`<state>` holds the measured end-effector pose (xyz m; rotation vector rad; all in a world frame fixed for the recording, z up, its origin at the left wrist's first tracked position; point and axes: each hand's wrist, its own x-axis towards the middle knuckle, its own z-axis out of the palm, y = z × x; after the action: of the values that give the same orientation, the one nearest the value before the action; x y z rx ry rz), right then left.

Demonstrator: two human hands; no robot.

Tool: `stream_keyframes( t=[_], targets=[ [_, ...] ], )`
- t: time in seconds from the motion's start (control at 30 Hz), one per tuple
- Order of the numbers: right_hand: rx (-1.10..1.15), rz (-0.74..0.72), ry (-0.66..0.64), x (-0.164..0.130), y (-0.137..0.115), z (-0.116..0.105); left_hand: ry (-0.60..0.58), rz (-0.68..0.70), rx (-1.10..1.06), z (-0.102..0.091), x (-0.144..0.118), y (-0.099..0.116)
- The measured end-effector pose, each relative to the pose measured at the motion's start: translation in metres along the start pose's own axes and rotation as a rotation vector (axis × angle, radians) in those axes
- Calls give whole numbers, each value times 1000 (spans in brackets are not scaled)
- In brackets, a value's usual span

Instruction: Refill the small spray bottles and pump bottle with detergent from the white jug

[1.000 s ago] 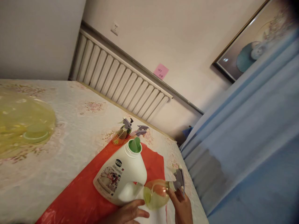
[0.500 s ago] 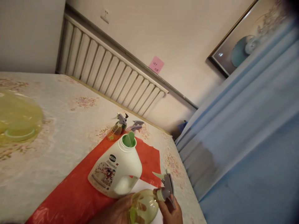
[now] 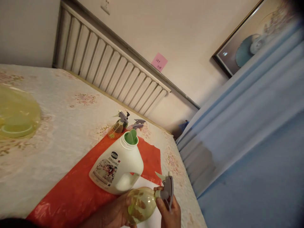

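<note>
My left hand cups the round body of a small clear spray bottle with yellow-green liquid, at the bottom of the view. My right hand grips the bottle's grey trigger head at the neck. Just behind them a white detergent jug with a green spout stands on a red plastic sheet. A white sheet lies under the bottle.
Two more small spray bottles lie at the far end of the red sheet. A yellow translucent basin sits at the left on the floral tablecloth. A radiator runs along the wall. Blue curtain hangs at right.
The spray bottle has been lifted from beside the jug into both hands, with the left hand now around its body. The view has shifted slightly.
</note>
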<state>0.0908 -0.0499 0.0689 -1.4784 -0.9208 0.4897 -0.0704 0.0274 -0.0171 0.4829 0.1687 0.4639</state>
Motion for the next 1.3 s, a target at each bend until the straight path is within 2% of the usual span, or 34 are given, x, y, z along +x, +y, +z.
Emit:
stream_keyframes(
  t=[0.13, 0.3, 0.4, 0.47, 0.6, 0.8, 0.9, 1.1, 1.3],
  targets=[
    [-34, -48, -70, 0, -1, -2, -139, 8, -1, -12, 9, -9],
    [-11, -95, -192, -4, -7, -1, -115, -105, -78, -25, 21, -20],
    [21, -98, -300, -8, -14, 0, -150, -220, -96, -25, 22, -20],
    [48, -69, -334, -10, -18, 1, -140, -246, -78, -22, 20, -18],
    [111, 18, -280, -9, -19, 1, -140, -228, -40, -18, 14, -13],
    [104, 51, -142, -5, -19, 2, -127, -184, -101, -25, 18, -15],
    [136, 66, -148, -3, -20, 2, -131, -173, -92, -26, 20, -14],
    [107, 0, -161, -2, -20, -2, -105, -162, -87, -22, 17, -9],
    [135, 30, -172, -4, -23, 4, -41, -109, -62, -24, 18, -9]
  ],
)
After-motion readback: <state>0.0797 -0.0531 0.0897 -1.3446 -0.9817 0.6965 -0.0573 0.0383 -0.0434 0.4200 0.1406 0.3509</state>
